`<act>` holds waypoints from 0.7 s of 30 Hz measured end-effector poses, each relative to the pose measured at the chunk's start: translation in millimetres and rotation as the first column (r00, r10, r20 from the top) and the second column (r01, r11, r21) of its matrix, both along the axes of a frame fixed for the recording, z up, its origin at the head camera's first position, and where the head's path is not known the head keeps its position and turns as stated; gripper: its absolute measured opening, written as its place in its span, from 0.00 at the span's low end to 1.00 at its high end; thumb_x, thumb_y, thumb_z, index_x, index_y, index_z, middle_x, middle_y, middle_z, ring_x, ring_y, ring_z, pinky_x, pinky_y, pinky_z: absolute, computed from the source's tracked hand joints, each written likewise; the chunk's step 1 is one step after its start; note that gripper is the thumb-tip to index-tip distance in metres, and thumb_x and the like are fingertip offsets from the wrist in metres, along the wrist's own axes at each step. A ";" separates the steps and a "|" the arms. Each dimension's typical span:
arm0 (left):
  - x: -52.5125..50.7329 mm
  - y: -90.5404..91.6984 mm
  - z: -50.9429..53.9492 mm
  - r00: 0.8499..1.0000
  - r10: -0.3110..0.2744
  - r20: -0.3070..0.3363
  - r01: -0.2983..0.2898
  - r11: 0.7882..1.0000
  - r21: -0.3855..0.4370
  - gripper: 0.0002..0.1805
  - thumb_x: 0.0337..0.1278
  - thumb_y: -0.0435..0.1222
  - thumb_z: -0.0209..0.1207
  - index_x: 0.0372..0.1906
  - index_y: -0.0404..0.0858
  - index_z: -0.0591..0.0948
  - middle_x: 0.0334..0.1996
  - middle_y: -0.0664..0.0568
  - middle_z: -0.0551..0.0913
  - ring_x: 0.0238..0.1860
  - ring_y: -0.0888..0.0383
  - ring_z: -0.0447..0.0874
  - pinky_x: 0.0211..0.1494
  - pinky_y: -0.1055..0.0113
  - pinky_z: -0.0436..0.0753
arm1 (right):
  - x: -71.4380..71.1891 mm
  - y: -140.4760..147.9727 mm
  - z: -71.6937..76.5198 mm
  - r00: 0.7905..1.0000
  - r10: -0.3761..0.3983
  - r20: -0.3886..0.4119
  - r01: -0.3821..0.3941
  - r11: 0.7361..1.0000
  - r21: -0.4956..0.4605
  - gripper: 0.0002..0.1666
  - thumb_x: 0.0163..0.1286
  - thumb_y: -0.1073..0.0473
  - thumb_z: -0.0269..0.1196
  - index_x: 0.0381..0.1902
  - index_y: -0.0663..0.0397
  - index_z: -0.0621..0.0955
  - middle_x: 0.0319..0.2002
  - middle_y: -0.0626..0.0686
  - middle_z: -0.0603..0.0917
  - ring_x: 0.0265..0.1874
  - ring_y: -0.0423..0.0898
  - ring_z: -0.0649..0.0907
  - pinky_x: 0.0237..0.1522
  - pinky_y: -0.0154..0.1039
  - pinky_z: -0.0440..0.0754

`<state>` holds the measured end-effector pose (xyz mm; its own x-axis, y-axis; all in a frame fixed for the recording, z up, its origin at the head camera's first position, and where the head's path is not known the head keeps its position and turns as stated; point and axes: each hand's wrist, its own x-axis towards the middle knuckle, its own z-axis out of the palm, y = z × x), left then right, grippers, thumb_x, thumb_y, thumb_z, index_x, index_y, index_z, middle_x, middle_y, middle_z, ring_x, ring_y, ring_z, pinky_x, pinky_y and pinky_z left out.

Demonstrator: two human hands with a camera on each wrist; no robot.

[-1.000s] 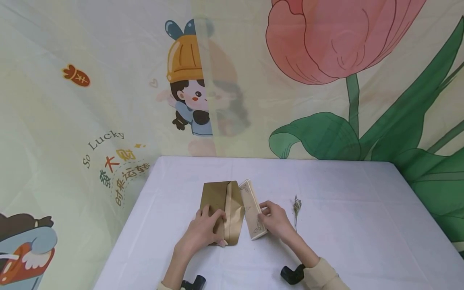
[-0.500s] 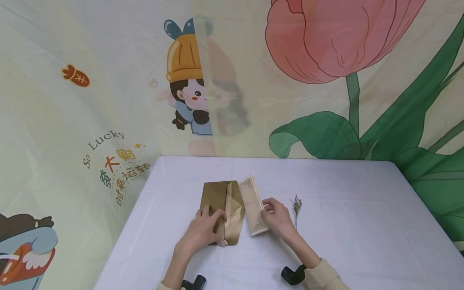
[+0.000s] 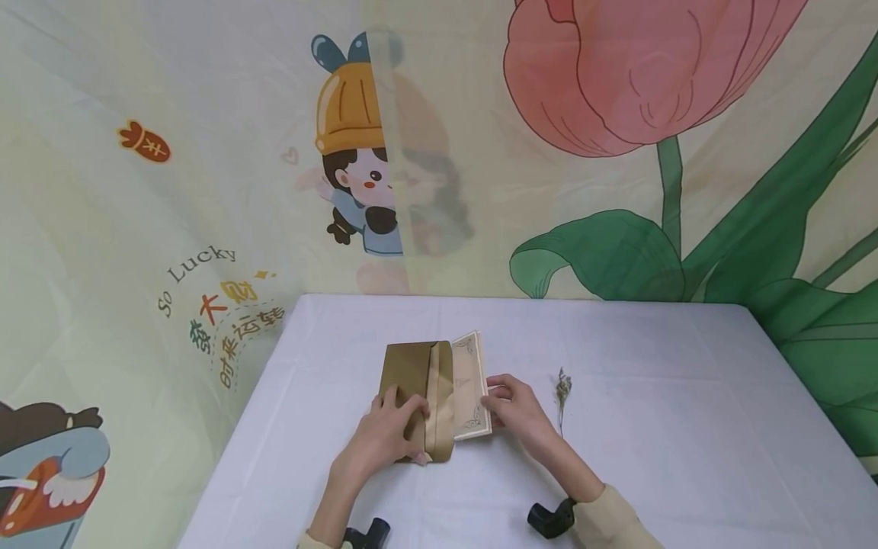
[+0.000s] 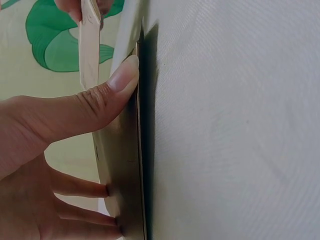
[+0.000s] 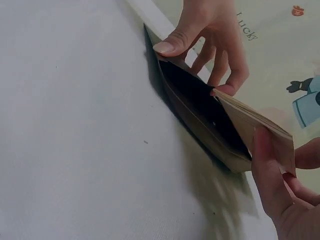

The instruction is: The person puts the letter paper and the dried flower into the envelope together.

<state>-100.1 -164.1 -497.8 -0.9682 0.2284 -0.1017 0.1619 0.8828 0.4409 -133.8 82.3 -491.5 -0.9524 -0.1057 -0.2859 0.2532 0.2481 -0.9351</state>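
both hands point(image 3: 384, 433) point(image 3: 517, 409) at edges: l env. point(image 3: 411, 368), r cards point(image 3: 468, 385)

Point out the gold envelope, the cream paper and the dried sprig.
gold envelope point(image 3: 415, 374), head view: upper part of its body
cream paper point(image 3: 468, 387), head view: middle of its printed face
dried sprig point(image 3: 563, 388), head view: its tufted head

With the flat gold-brown paper envelope point(image 3: 411, 372) as my clock's centre, I could pass a hand over free white tablecloth point(image 3: 336, 347) from 9 round to 12, up to the printed fabric backdrop point(image 3: 473, 276). My left hand point(image 3: 386, 431) blocks 8. At 3, a cream bundle of paper cards point(image 3: 469, 389) and my right hand point(image 3: 516, 408) crowd its gaping mouth; farther out lies a small dried flower sprig point(image 3: 563, 389). Another bare lane runs toward me at 5.
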 end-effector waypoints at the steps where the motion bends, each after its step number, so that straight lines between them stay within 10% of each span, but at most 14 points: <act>1: 0.0 -0.4 0.0 1.000 0.001 0.000 -0.001 1.000 0.001 0.37 0.29 0.50 0.83 0.51 0.57 0.77 0.70 0.27 0.64 0.63 0.23 0.70 0.51 0.32 0.79 | -0.5 -1.3 0.4 1.000 0.001 0.013 -0.001 1.000 -0.018 0.22 0.71 0.66 0.61 0.61 0.66 0.76 0.40 0.59 0.86 0.30 0.46 0.86 0.35 0.43 0.87; 21: -0.5 -5.2 1.4 1.000 -0.009 0.025 0.008 0.999 0.041 0.38 0.30 0.52 0.82 0.54 0.56 0.77 0.71 0.28 0.63 0.66 0.22 0.67 0.53 0.30 0.78 | -1.3 -16.2 -8.4 0.996 0.087 -0.017 -0.088 0.991 -0.102 0.22 0.69 0.69 0.61 0.60 0.70 0.74 0.42 0.64 0.85 0.31 0.49 0.87 0.34 0.47 0.88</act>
<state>-100.6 -169.3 -496.4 -0.9635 0.2410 -0.1163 0.1577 0.8624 0.4810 -135.1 66.1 -499.9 -0.9416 -0.2168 -0.2578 0.2232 0.1715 -0.9596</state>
